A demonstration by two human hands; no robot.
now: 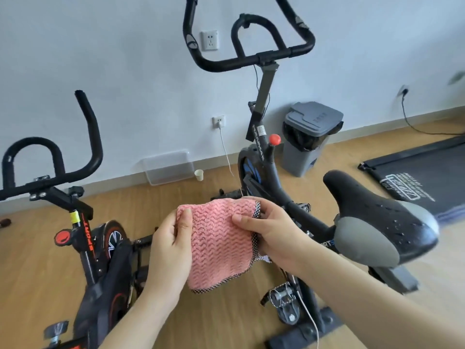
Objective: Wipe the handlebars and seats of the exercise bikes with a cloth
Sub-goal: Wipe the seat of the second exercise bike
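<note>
A folded pink cloth (220, 244) with a checked border hangs in mid-air between two exercise bikes. My left hand (171, 246) pinches its left edge, thumb on top. My right hand (273, 235) grips its right edge. To the right is the black and grey seat (382, 220) of the blue-trimmed bike, dotted with water drops. That bike's black handlebars (251, 60) rise at the top centre. The handlebars (50, 170) of the red-trimmed bike stand at the left.
A grey lidded bin (305, 139) stands by the wall behind the right bike. A clear plastic box (168, 167) and a paper cup (199, 175) sit on the wooden floor. A black mat (427, 172) lies at the right. White charging cable (226, 152) hangs from a socket.
</note>
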